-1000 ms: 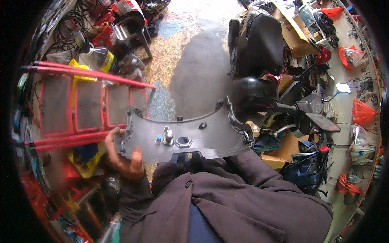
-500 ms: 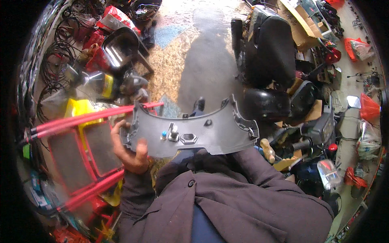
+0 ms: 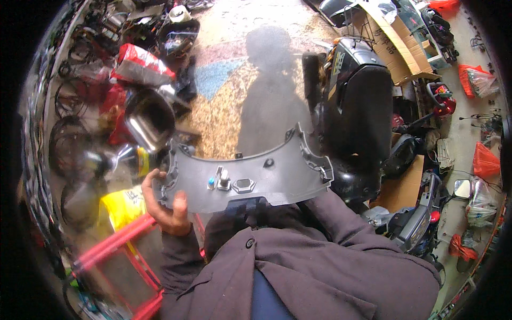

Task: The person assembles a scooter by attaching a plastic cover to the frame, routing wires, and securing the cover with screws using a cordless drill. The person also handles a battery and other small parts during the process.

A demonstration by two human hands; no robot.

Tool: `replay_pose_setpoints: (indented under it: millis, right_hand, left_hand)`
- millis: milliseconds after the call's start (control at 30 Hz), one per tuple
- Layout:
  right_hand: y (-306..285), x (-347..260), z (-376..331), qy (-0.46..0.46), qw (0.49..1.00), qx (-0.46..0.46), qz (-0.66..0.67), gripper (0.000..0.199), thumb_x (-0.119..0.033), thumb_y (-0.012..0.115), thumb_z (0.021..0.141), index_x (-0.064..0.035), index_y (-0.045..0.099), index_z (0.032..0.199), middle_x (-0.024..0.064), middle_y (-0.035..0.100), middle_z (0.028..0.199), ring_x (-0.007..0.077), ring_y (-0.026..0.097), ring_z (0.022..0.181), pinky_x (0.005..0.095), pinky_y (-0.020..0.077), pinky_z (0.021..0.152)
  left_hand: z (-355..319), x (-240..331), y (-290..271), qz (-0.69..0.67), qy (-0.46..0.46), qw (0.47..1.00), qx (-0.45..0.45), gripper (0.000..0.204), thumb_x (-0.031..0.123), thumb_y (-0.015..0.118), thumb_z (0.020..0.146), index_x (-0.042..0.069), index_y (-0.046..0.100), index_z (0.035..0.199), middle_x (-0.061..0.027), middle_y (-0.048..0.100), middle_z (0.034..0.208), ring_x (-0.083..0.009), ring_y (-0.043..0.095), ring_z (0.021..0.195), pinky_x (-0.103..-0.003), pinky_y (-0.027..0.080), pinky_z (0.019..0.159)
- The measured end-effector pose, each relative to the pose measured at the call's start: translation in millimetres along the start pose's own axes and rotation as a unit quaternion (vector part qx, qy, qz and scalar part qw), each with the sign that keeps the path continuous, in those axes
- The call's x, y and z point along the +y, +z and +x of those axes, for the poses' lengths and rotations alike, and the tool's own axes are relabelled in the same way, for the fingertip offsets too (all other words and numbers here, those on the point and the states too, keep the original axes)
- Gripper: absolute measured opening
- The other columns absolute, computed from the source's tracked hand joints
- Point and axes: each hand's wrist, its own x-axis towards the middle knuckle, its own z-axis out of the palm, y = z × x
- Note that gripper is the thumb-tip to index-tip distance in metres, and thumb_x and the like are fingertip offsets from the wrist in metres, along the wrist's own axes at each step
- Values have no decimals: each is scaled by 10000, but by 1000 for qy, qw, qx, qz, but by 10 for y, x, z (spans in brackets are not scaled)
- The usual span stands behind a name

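**Q:** Head view, looking down: what is being held, and how could it be held well?

**A:** A wide, curved grey plastic panel (image 3: 250,178), a scooter body cover by its shape, is held level at chest height in front of a dark jacket. Its left end is gripped by the left hand (image 3: 166,205), thumb laid on top and fingers curled beneath. The right hand is hidden under the panel and sleeve, so its grip cannot be told. Judged from this, support is best kept at both ends, since the long panel could twist or tip if carried by one edge. Small switches (image 3: 221,180) and a six-sided opening (image 3: 243,185) sit near its middle.

**Q:** What surrounds it?

**A:** A mottled concrete floor (image 3: 224,112) is seen below, crossed by a person's shadow. A black scooter (image 3: 354,104) stands to the right, flattened cardboard (image 3: 394,48) beyond it. A red metal rack (image 3: 125,250) lies lower left, with a yellow container (image 3: 120,205) just above it, a chrome part (image 3: 149,120), and tyres along the left edge.
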Motion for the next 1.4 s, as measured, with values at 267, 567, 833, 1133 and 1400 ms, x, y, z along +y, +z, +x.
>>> replay_pose_setpoints:
  millis: [267, 567, 833, 1133, 1400]
  right_hand:
    - [48, -1226, 1131, -26, 999, 24, 36, 660, -578, 494, 935, -6, 546, 1259, 138, 629, 1207, 278, 582, 1149, 367, 443, 1014]
    - [872, -2718, 2302, -87, 981, 173, 9, 339, -295, 694, 844, -47, 652, 1071, 119, 701, 1016, 259, 683, 903, 420, 555, 836]
    - [1201, -3960, 3422, -172, 981, 75, -44, 504, -142, 711, 749, -15, 530, 1202, 138, 622, 1118, 266, 624, 1045, 402, 508, 937]
    - [1324, -5774, 5399, -106, 989, 71, -68, 413, -195, 738, 753, -4, 609, 1096, 116, 675, 1006, 240, 663, 917, 372, 534, 870]
    - [1659, -7481, 6632, -173, 977, 85, -92, 435, -303, 726, 757, -5, 619, 1055, 119, 680, 996, 237, 662, 903, 366, 532, 861]
  left_hand:
    - [1525, -135, 780, 14, 49, 999, -18, 652, 327, 585, 733, -45, 486, 1258, -142, 544, 1118, -247, 533, 1041, -348, 418, 944]
    - [3643, -28, 1724, 18, 156, 982, -106, 664, 343, 562, 704, -63, 494, 1224, -176, 519, 1134, -296, 512, 1082, -401, 391, 991]
    - [5242, 144, 2596, -73, 172, 975, -123, 719, 311, 551, 716, -79, 442, 1309, -209, 477, 1308, -309, 471, 1215, -408, 365, 1049]
    - [7189, 503, 3937, -151, 112, 981, -54, 809, 359, 567, 756, -87, 349, 1395, -196, 454, 1349, -283, 443, 1252, -408, 344, 1076]
    - [8912, 363, 5140, -255, 67, 964, -20, 841, 263, 560, 728, -78, 285, 1445, -203, 409, 1411, -298, 436, 1270, -405, 364, 1076]
